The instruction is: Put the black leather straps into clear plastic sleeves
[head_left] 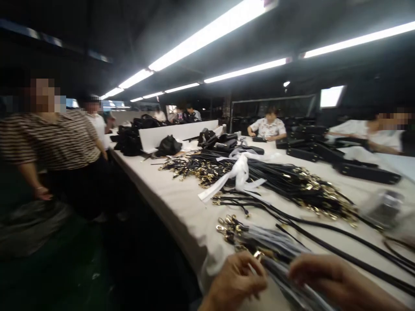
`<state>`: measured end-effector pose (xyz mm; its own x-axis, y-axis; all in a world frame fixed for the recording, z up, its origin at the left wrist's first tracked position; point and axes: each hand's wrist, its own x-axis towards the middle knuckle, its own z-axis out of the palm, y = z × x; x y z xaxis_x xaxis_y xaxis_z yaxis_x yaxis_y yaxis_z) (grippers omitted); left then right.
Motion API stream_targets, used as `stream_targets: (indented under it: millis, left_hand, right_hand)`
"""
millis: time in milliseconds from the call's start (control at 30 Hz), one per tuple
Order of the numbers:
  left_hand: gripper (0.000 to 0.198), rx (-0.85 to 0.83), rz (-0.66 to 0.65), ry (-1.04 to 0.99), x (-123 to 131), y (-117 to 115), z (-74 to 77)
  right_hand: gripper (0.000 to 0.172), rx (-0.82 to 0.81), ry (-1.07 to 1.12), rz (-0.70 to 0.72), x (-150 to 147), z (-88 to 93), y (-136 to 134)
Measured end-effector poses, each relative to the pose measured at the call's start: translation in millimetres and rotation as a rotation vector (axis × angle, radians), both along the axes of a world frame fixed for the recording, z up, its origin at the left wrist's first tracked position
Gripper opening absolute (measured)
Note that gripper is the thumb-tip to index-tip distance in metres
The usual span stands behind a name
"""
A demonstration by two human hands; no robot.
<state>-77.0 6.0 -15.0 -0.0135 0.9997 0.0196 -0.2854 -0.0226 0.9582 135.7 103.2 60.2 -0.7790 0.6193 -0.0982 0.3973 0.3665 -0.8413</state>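
Observation:
My left hand (238,280) is at the table's near edge, its fingers curled together in a pinch beside a gold clasp; what lies between the fingertips is too small to name. To its right, my right hand (333,278) is blurred, fingers bent over black straps in clear plastic (279,242), and its fingertips are hard to make out. Gold clasps (230,226) stick out at the far end of those wrapped straps. Beyond them lies a large bundle of black straps with gold hardware (266,175), tied with a white ribbon (240,172).
Loose black straps (327,233) run across the cloth-covered table (168,190). Black cases (366,170) and a clear container (387,205) are at the right. Black items (129,136) lie piled farther back. A person in a striped top (61,142) stands left; others sit across.

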Motion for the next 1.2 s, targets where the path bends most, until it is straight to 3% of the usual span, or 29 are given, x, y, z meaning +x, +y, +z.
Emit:
stream_targets:
  millis: [67,133,267,400,567,700,900,1067,1200]
  left_hand:
    - [0.031,-0.096,0.069,0.046,0,4,-1.7]
    - [0.023,-0.089,0.09,0.103,0,8,-1.6]
    - [0.021,-0.089,0.081,0.19,8,13,1.0]
    - [0.027,-0.077,0.066,0.203,16,14,4.6]
    - [0.02,-0.105,-0.027,0.288,16,10,5.1]
    - [0.025,-0.144,-0.073,0.245,15,9,-6.3]
    - [0.045,-0.179,-0.098,0.126,10,13,-22.9]
    - [0.055,-0.2,-0.106,-0.061,8,15,-33.0]
    - [0.051,-0.149,-0.139,-0.098,9,14,-38.9]
  right_hand:
    - [0.023,-0.013,-0.061,-0.037,-1,7.7,-6]
    - [0.027,0.015,-0.125,-0.085,-8,13.6,-11]
    - [0.047,0.005,-0.142,-0.109,-20,7.0,-19]
    - [0.026,-0.097,-0.087,-0.168,-22,-12.5,-23]
    - [0.019,-0.144,-0.019,-0.24,-19,-24.3,-24]
    - [0.022,-0.126,-0.056,-0.254,-16,-24.1,-24]
    - [0.037,-0.057,0.069,-0.192,7,6.0,-19]
    - [0.041,-0.183,0.181,-0.186,24,36.1,-27]
    - [0.037,-0.288,0.242,-0.121,20,42.7,-37]
